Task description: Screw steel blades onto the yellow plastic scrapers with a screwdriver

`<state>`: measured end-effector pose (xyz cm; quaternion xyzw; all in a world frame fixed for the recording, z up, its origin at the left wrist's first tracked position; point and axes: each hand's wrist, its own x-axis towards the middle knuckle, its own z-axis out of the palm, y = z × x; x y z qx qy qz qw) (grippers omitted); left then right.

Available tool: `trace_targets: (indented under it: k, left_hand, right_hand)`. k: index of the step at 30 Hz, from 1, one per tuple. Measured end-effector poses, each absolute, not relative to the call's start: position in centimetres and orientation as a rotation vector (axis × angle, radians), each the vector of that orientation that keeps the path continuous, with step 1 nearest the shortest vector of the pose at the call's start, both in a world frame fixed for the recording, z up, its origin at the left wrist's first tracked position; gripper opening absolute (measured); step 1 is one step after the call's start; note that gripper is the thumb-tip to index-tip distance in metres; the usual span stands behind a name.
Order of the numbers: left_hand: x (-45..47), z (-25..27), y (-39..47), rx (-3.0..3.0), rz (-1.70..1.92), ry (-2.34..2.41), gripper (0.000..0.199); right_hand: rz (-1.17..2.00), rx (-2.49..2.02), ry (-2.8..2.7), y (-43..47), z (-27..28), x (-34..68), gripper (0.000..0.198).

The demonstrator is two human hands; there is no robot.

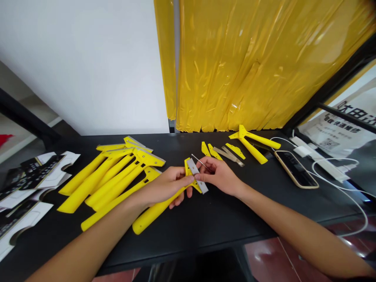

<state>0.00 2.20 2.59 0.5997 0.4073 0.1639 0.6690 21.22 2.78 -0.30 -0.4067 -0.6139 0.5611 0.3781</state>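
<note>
Over the near middle of the black table (223, 215) I have a yellow scraper (155, 213), its long handle slanting down to my left and its head up between my hands. It looks like stiff plastic, light for its length, and its smooth surface could turn in my fingers, so the neck just below the head seems the surest hold. My left hand (169, 182) pinches it there, thumb on top, fingers curled beneath, forearm coming in from the lower left. The metal blade (193, 167) across the head looks thin and hard; I'd handle it by the flat. My right hand (220, 176), bent in from the right, has its thumb tip at the blade and its curled fingers closed around a thin metal rod (197, 159).
</note>
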Motion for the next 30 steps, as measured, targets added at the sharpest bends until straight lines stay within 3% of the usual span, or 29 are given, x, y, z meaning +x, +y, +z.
trace_targets:
  k: [26, 30]
  left_hand:
    - [-0.5, 3.0, 2.9, 1.557, 0.290, 0.980, 0.044]
    - [-1.7, 4.0, 4.2, 1.492, 0.491, 1.152, 0.045]
  right_hand:
    - [1.592, -1.072, -1.389, 2.4, 0.1, 20.9, 0.037]
    - [1.273, -1.183, -1.357, 3.9, 0.0, 22.7, 0.040]
